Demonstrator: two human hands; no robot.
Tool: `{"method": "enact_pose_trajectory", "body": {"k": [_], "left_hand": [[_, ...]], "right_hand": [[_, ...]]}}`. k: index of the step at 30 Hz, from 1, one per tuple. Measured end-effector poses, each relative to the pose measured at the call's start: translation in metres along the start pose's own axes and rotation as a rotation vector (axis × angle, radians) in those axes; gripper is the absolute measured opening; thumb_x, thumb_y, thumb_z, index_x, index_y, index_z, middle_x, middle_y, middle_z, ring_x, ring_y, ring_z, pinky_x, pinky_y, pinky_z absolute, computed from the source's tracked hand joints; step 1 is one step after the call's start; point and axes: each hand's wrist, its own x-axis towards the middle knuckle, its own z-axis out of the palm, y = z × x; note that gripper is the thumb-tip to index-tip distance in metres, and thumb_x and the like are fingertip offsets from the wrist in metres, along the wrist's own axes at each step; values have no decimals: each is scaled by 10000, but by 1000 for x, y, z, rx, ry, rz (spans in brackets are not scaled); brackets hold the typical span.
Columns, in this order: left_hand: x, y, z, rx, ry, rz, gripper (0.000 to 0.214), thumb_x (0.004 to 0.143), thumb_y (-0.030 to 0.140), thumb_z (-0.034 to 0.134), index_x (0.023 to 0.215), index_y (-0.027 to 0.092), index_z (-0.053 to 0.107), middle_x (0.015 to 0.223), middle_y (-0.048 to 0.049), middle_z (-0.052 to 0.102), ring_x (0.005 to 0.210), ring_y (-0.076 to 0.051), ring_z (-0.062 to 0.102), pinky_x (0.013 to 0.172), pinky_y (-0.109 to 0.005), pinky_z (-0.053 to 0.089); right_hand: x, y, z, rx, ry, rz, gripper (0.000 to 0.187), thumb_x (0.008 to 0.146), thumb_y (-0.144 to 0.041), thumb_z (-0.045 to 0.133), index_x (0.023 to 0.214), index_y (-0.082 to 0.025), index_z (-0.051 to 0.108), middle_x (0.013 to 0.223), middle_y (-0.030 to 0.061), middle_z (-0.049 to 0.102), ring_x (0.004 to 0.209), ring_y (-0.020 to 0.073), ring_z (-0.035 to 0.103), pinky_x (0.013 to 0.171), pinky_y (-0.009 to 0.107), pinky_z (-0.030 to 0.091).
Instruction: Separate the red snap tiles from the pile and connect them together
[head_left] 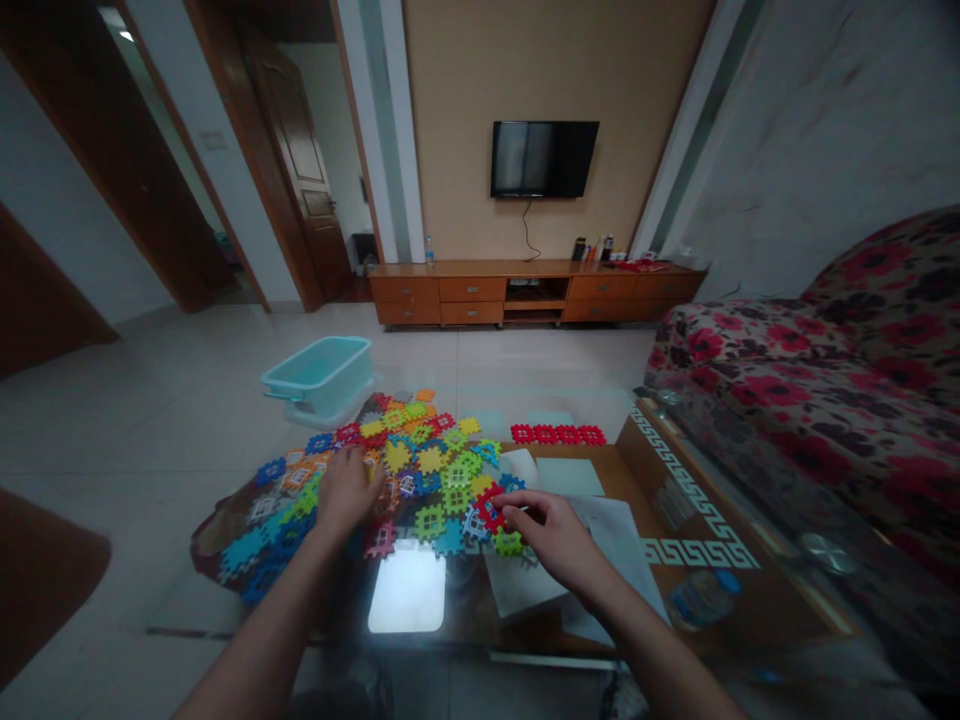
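Note:
A heap of colourful interlocking plastic tiles (409,465) lies on a glass-topped table (675,555). My left hand (343,492) rests palm down on the heap's left half, fingers curled into the pieces. My right hand (547,530) sits at the heap's right edge, fingertips pinching a red tile (491,508). A short row of joined red tiles (559,434) lies apart at the back right of the heap.
A teal plastic tub (321,375) stands at the table's far left. White papers (600,560) lie under my right hand, and a water bottle (701,598) lies below the glass. A floral sofa (847,370) is on the right; a TV cabinet (536,290) lines the far wall.

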Motion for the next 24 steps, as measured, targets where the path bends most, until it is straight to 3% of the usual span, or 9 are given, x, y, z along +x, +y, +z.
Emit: {"method": "enact_pose_trajectory", "body": {"k": [4,11,24], "left_hand": [[-3,-12,5,81,-39,-30,537,916,484,398,1277,128,577,1390,-188,490,1283,-345,457,1069,-452,365],[-3,-9,9,89,-111,-24,516,928,505,377,1266,195,612,1507,-142,412,1386,-337,366,1128,-483,279],[-8,-4,5,182,-87,24,499,942,399,351,1269,102,584,1423,-183,506,1338,-326,421,1109,-528,270]], "right_hand": [[1,2,2,-9,-1,7,222,863,-304,576,963,-214,751,908,68,754,807,194,662,740,337,529],[3,8,3,-24,-1,-24,246,859,-374,578,910,-207,751,928,61,765,847,206,675,782,345,516],[3,7,1,-32,12,-40,271,853,-398,573,884,-206,762,862,72,757,791,209,658,725,337,494]]}}
